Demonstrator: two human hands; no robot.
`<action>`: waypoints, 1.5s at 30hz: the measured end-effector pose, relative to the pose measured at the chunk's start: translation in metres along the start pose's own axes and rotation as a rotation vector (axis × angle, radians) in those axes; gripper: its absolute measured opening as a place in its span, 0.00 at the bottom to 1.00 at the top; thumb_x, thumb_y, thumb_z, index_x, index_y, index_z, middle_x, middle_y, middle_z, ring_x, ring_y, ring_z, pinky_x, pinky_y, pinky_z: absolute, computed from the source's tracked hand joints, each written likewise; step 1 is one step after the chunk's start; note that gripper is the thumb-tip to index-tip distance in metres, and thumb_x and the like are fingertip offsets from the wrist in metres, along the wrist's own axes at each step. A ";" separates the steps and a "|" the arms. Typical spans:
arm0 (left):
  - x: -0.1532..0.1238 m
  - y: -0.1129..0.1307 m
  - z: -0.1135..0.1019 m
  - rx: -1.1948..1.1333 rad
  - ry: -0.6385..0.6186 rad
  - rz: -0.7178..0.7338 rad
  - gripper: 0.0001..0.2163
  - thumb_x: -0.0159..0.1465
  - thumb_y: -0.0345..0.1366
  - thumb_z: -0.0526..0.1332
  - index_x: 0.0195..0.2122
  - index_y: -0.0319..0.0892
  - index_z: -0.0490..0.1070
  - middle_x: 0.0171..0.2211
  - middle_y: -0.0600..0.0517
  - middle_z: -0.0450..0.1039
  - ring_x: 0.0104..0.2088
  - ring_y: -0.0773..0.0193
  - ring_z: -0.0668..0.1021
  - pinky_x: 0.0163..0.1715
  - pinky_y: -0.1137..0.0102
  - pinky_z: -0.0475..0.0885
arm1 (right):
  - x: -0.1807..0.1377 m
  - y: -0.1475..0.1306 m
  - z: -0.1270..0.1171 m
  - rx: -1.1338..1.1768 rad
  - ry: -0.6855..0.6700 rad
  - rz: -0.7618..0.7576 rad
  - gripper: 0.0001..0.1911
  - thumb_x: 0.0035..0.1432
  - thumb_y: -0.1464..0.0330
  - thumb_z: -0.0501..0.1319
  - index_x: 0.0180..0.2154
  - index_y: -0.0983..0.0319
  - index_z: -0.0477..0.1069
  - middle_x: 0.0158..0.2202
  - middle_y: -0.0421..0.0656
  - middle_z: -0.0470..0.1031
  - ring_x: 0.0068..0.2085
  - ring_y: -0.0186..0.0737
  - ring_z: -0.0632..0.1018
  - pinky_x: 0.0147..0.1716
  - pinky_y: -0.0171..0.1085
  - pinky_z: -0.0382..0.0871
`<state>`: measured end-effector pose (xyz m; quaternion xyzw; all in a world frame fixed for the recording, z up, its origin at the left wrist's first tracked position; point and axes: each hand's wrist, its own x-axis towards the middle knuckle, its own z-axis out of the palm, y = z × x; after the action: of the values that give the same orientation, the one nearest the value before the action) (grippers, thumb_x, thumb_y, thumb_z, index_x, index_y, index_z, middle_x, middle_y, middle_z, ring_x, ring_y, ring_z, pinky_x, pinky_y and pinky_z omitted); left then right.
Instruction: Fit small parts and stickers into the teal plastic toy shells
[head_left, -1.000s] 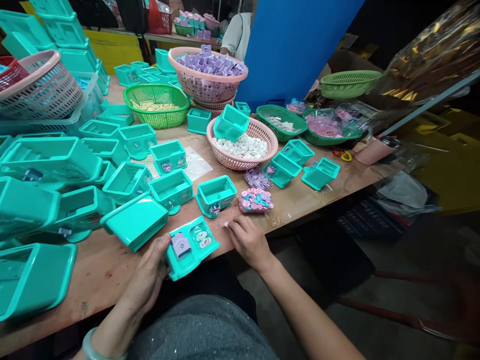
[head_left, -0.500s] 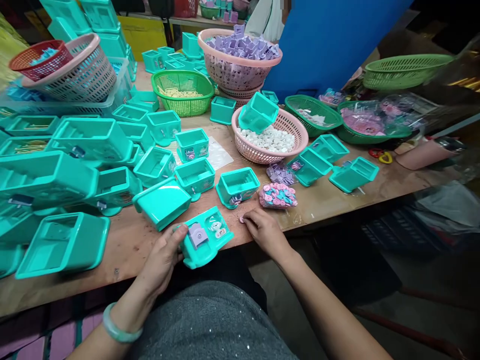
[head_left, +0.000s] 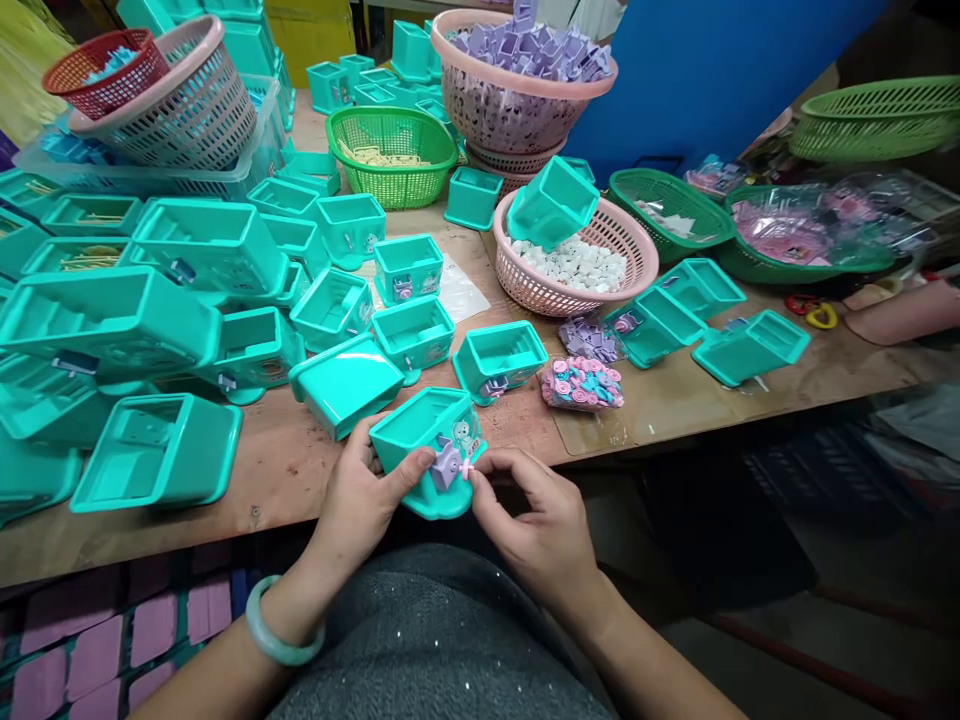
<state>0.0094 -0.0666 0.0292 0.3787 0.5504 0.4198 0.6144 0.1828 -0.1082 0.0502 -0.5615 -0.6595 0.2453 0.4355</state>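
My left hand is closed around a turquoise plastic box, with the thumb against a purple piece on its front. A small dog picture shows beside that piece. My right hand pinches a small pink plastic piece between thumb and forefinger, at the face of the purple piece. Whether the two pieces are joined I cannot tell. The box is tilted above the table's front edge. Just beyond my right hand lies a bag of pink and blue swirl pieces.
Many turquoise boxes crowd the table's left side. A pink basket of white pieces stands beyond the bag. Behind it are a basket of purple parts and a green basket. Scissors lie at the right.
My right hand has lifted the pink piece off the table and brought it left to the purple piece. The box has turned in my left hand, its opening now facing up.
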 end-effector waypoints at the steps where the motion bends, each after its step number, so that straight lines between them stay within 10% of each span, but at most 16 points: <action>1: 0.000 -0.001 0.000 0.018 -0.003 0.014 0.33 0.50 0.54 0.75 0.51 0.42 0.69 0.44 0.45 0.81 0.45 0.50 0.82 0.43 0.63 0.77 | 0.000 0.002 0.002 -0.004 0.003 0.005 0.05 0.63 0.73 0.61 0.35 0.59 0.73 0.29 0.39 0.78 0.30 0.36 0.80 0.31 0.35 0.75; 25: 0.001 -0.005 -0.009 0.064 -0.020 0.065 0.29 0.55 0.50 0.73 0.54 0.45 0.68 0.49 0.45 0.79 0.50 0.47 0.80 0.50 0.59 0.73 | 0.002 0.006 0.005 0.008 -0.074 -0.075 0.04 0.66 0.72 0.60 0.42 0.58 0.72 0.36 0.42 0.79 0.35 0.39 0.80 0.34 0.36 0.77; 30: 0.000 -0.008 -0.012 0.295 -0.176 0.216 0.33 0.51 0.41 0.74 0.57 0.47 0.67 0.55 0.43 0.75 0.56 0.43 0.76 0.57 0.55 0.69 | 0.011 0.030 -0.022 -0.260 -0.220 -0.276 0.46 0.57 0.63 0.72 0.70 0.52 0.52 0.66 0.55 0.65 0.62 0.57 0.72 0.56 0.55 0.73; 33: 0.007 -0.016 -0.003 0.342 -0.329 0.326 0.35 0.50 0.36 0.75 0.59 0.48 0.68 0.58 0.44 0.73 0.59 0.43 0.74 0.61 0.53 0.66 | 0.019 0.050 -0.034 -0.391 -0.383 -0.311 0.53 0.52 0.64 0.75 0.71 0.48 0.50 0.70 0.51 0.60 0.66 0.61 0.67 0.60 0.63 0.68; 42: 0.030 -0.004 0.008 -0.052 -0.201 -0.020 0.26 0.57 0.58 0.68 0.47 0.43 0.75 0.41 0.47 0.81 0.47 0.50 0.81 0.44 0.63 0.76 | 0.046 0.066 -0.036 0.223 -0.469 0.217 0.25 0.63 0.54 0.63 0.59 0.53 0.69 0.56 0.46 0.76 0.48 0.45 0.80 0.43 0.42 0.78; 45: 0.022 -0.005 0.007 -0.119 -0.196 -0.098 0.24 0.60 0.56 0.67 0.50 0.44 0.75 0.50 0.46 0.80 0.53 0.47 0.79 0.46 0.62 0.76 | 0.043 0.065 -0.023 0.358 -0.419 0.348 0.22 0.63 0.49 0.61 0.50 0.57 0.71 0.43 0.42 0.77 0.39 0.39 0.78 0.35 0.36 0.74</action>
<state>0.0176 -0.0475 0.0173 0.3534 0.4795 0.3823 0.7064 0.2368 -0.0550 0.0215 -0.5175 -0.5752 0.5385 0.3337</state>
